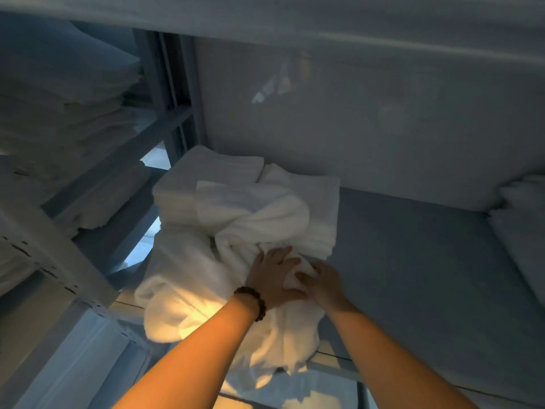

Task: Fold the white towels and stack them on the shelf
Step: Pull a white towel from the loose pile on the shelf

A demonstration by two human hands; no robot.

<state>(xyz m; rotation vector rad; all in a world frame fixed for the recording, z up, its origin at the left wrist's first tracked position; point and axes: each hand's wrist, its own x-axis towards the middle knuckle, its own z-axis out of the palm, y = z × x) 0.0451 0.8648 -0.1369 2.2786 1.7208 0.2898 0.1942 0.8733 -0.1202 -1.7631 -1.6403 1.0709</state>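
Our left hand (274, 273) lies with fingers spread on the loose towel (188, 299); our right hand (321, 283) has its fingers gripping it. The folded stack (206, 172) stands just behind on the shelf (413, 246).

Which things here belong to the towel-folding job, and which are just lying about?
Job in hand:
- loose towel, touched by the left hand and right hand
- folded towel stack
- shelf

Lying about:
- linen piles on the left rack
- white bedding at the right edge
- bracelet
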